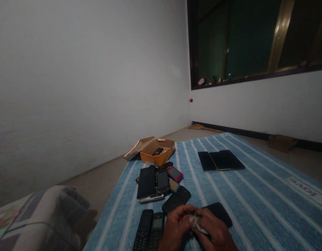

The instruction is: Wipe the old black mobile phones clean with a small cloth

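Here, two hands work a crumpled scrap close among the phones

From the head view, I see the left hand (178,223) and the right hand (215,228) drawn together at the near edge of the desk (257,212), fingers curled in tight. Both pinch a crumpled pale scrap (199,226), perhaps cloth or tissue, which sits between them; whether anything else is hidden in their grip, I can't tell.

A black phone (220,213) lies just beyond the right hand, partly hidden by it, and a dark phone (177,200) lies just past the left. Two keypad phones, a black one (143,226) and a grey-screened one (157,228), rest side by side left of the hands. Farther back there's a jumbled heap: a large black slab (147,183), a dark phone with a rounded body (163,181), a pink phone (174,173) and one with a yellowish keypad (174,185).

Behind the heap stands an open orange box (153,159), its flap folded out to the left, a small dark phone (158,151) inside. Well off to the right, three dark slabs (232,160) lie together on the blue striped cover.
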`<state>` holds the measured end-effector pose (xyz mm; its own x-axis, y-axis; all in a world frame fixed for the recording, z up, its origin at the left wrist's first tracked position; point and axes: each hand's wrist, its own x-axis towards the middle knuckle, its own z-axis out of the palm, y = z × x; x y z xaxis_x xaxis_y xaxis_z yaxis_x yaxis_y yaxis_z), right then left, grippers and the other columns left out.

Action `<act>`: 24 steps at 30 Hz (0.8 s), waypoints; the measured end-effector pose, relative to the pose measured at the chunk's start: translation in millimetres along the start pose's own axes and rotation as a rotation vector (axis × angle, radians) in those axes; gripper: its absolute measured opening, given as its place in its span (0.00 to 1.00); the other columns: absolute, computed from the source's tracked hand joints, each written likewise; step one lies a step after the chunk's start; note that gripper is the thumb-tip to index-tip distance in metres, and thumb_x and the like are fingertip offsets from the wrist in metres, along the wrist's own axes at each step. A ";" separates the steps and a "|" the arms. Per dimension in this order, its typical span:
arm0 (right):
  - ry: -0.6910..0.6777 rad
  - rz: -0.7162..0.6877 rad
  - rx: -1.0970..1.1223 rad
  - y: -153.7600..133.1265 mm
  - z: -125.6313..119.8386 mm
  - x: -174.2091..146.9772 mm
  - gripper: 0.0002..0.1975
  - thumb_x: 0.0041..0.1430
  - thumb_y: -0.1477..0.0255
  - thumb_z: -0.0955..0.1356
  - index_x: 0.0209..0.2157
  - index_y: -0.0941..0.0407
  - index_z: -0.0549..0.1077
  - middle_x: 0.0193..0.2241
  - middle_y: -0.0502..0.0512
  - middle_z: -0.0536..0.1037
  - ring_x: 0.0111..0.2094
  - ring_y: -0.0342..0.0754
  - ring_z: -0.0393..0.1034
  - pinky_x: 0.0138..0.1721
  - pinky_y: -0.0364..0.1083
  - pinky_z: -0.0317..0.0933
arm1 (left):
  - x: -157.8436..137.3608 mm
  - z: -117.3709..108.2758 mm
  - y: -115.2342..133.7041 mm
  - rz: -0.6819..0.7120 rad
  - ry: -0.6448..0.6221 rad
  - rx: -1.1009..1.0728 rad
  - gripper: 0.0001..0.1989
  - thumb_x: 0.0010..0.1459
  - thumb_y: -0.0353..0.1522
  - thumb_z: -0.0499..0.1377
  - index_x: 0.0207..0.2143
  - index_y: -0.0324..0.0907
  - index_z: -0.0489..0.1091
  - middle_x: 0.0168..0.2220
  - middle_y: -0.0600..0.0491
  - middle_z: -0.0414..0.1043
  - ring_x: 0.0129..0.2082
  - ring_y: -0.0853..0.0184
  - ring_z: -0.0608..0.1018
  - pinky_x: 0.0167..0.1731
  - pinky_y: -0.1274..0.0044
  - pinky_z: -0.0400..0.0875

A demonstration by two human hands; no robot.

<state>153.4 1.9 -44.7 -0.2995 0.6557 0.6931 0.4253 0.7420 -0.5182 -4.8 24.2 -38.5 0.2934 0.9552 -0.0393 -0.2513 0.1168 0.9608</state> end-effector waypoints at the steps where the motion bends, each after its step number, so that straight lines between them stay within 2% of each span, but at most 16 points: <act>1: 0.011 -0.005 -0.003 0.3 0.3 -0.2 0.10 0.59 0.81 0.63 0.37 0.54 0.72 0.36 0.56 0.77 0.37 0.45 0.75 0.38 0.39 0.69 | 0.2 -1.0 -0.3 -0.005 0.000 -0.003 0.24 0.40 0.44 0.72 0.37 0.37 0.78 0.28 0.50 0.75 0.24 0.70 0.72 0.28 0.77 0.66; 4: 0.048 0.013 -0.037 3.1 3.4 -4.1 0.09 0.58 0.81 0.63 0.36 0.55 0.72 0.41 0.58 0.77 0.38 0.45 0.76 0.39 0.39 0.70 | 0.5 -2.6 0.8 0.004 0.023 -0.009 0.23 0.38 0.42 0.73 0.34 0.37 0.78 0.29 0.49 0.75 0.28 0.68 0.73 0.31 0.77 0.66; 9: 0.100 0.081 -0.140 10.1 9.9 -12.1 0.06 0.57 0.78 0.66 0.35 0.54 0.73 0.48 0.62 0.75 0.42 0.48 0.76 0.42 0.41 0.70 | 0.1 0.0 7.8 0.039 0.091 0.041 0.18 0.36 0.40 0.73 0.27 0.37 0.78 0.23 0.55 0.70 0.24 0.72 0.68 0.28 0.79 0.63; 11: 0.091 0.079 -0.126 10.7 10.0 -11.6 0.07 0.57 0.78 0.66 0.37 0.54 0.73 0.47 0.61 0.75 0.41 0.48 0.77 0.42 0.41 0.70 | 0.0 2.2 10.7 0.060 0.128 0.050 0.17 0.35 0.39 0.74 0.26 0.38 0.77 0.21 0.56 0.69 0.23 0.72 0.67 0.27 0.80 0.63; 17: 0.074 0.116 -0.048 11.2 10.2 -9.7 0.08 0.58 0.78 0.65 0.38 0.54 0.72 0.34 0.53 0.78 0.33 0.44 0.77 0.36 0.37 0.70 | 0.8 6.4 12.5 0.117 0.211 0.137 0.13 0.35 0.35 0.72 0.22 0.39 0.75 0.20 0.57 0.68 0.22 0.72 0.67 0.25 0.80 0.62; 22: 0.192 0.124 -0.118 17.1 14.1 -14.6 0.23 0.56 0.75 0.68 0.54 0.56 0.66 0.42 0.58 0.79 0.38 0.50 0.78 0.37 0.41 0.72 | 1.1 6.7 9.5 0.151 0.200 0.196 0.09 0.38 0.33 0.70 0.20 0.39 0.75 0.20 0.56 0.68 0.22 0.71 0.67 0.25 0.80 0.62; 24: 0.164 0.117 -0.095 17.0 13.2 -14.0 0.21 0.57 0.75 0.68 0.53 0.56 0.67 0.39 0.57 0.79 0.37 0.49 0.78 0.37 0.41 0.72 | 0.6 7.0 9.2 0.173 0.212 0.233 0.07 0.39 0.33 0.69 0.20 0.39 0.74 0.20 0.56 0.68 0.23 0.71 0.67 0.25 0.80 0.62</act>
<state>153.5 7.1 -69.8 -0.1034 0.6994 0.7072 0.5298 0.6405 -0.5560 -0.5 23.9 -27.8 0.0609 0.9935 0.0965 -0.0559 -0.0931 0.9941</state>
